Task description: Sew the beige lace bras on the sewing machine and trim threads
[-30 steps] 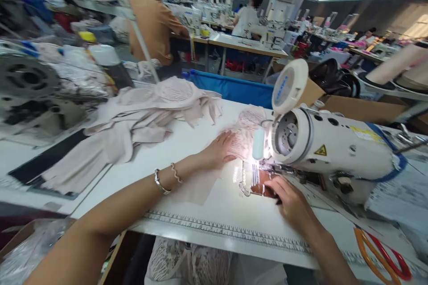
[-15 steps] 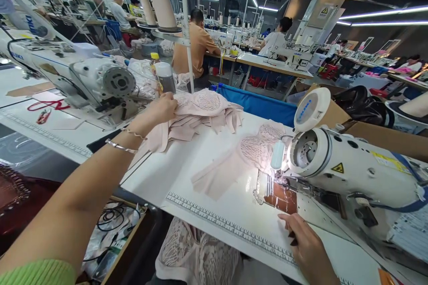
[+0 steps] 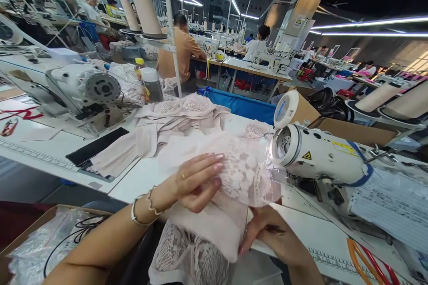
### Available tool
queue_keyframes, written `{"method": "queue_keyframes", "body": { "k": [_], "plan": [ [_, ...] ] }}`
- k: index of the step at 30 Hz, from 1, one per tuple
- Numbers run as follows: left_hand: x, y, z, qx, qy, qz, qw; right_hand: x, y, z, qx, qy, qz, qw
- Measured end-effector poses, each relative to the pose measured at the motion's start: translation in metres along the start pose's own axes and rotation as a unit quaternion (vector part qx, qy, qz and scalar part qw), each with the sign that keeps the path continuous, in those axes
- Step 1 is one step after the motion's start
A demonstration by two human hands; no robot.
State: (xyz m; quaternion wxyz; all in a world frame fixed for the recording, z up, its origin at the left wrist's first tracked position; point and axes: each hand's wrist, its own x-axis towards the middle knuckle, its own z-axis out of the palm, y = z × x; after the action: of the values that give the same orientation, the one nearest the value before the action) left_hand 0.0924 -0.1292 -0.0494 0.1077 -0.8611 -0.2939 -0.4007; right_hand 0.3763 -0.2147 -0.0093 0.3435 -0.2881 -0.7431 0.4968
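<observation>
Both my hands hold a pale pink lace bra piece (image 3: pixel 239 169) in front of the sewing machine head. My left hand (image 3: pixel 199 182), wearing a ring, pinches its upper face with fingers bent together. My right hand (image 3: pixel 265 229) grips the lower edge, thumb in front and some fingers hidden behind the cloth. Behind the held piece, part of another lace cup (image 3: pixel 256 130) shows beside the sewing machine (image 3: pixel 317 151); the needle area is covered. A pile of similar bra pieces (image 3: pixel 187 107) lies farther back on the table. A lace bra (image 3: pixel 190 256) rests at my lap.
A second sewing machine (image 3: pixel 83 84) stands at the left, near a spray-type bottle (image 3: pixel 151 84). Thread cones (image 3: pixel 142 0) rise on a stand behind. Orange and red loop handles (image 3: pixel 363 258) lie at the right front. An open box (image 3: pixel 50 236) with plastic bags sits lower left. Co-workers sit beyond.
My left hand has come from the pile toward me and now holds a lace bra piece. My right hand has moved left and grips its edge. The view has turned right.
</observation>
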Motion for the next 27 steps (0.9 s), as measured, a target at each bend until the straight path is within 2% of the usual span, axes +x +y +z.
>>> {"method": "queue_keyframes", "body": {
  "k": [1,2,4,6,8,9,10,11,12,14,16,17,18,20,23,25,27],
  "plan": [
    [0.007,0.003,0.010,0.018,0.021,0.024,0.999,0.000,0.000,0.002,0.018,-0.054,0.031,0.998],
    [0.014,0.004,0.019,0.045,0.042,0.024,0.998,-0.001,0.002,0.005,0.014,-0.076,0.062,0.995],
    [0.023,0.006,0.033,0.101,0.044,-0.047,0.993,-0.009,0.010,0.009,-0.045,-0.036,0.118,0.991],
    [0.018,0.018,0.043,0.110,-0.011,-0.158,0.981,-0.020,0.020,0.012,-0.114,0.030,0.163,0.980],
    [0.000,0.041,0.049,0.025,-0.085,-0.226,0.970,-0.029,0.029,0.015,-0.140,0.073,0.193,0.968],
    [-0.011,0.055,0.050,-0.062,-0.129,-0.239,0.960,-0.032,0.033,0.017,-0.137,0.092,0.198,0.966],
    [-0.020,0.071,0.051,-0.170,-0.167,-0.253,0.938,-0.034,0.037,0.020,-0.125,0.111,0.199,0.966],
    [-0.028,0.086,0.050,-0.272,-0.198,-0.271,0.902,-0.034,0.040,0.023,-0.107,0.126,0.197,0.966],
    [-0.032,0.100,0.049,-0.360,-0.223,-0.303,0.854,-0.034,0.043,0.028,-0.085,0.140,0.192,0.968],
    [-0.032,0.120,0.045,-0.521,-0.228,-0.399,0.719,-0.031,0.051,0.038,-0.054,0.195,0.180,0.963],
    [-0.024,0.129,0.041,-0.631,-0.167,-0.488,0.579,-0.027,0.061,0.050,-0.052,0.315,0.177,0.931],
    [-0.019,0.130,0.039,-0.662,-0.126,-0.511,0.533,-0.025,0.067,0.055,-0.054,0.386,0.181,0.903],
    [-0.015,0.129,0.038,-0.679,-0.088,-0.520,0.511,-0.024,0.072,0.059,-0.052,0.447,0.191,0.873],
    [-0.009,0.126,0.037,-0.689,-0.061,-0.518,0.503,-0.022,0.079,0.064,-0.033,0.501,0.216,0.838],
    [-0.009,0.119,0.041,-0.680,-0.120,-0.508,0.515,-0.020,0.081,0.065,0.001,0.470,0.254,0.845],
    [-0.011,0.115,0.045,-0.634,-0.185,-0.500,0.560,-0.021,0.079,0.062,-0.004,0.437,0.272,0.858],
    [-0.012,0.111,0.049,-0.557,-0.251,-0.476,0.633,-0.022,0.076,0.058,-0.023,0.396,0.270,0.877]
  ]
}}
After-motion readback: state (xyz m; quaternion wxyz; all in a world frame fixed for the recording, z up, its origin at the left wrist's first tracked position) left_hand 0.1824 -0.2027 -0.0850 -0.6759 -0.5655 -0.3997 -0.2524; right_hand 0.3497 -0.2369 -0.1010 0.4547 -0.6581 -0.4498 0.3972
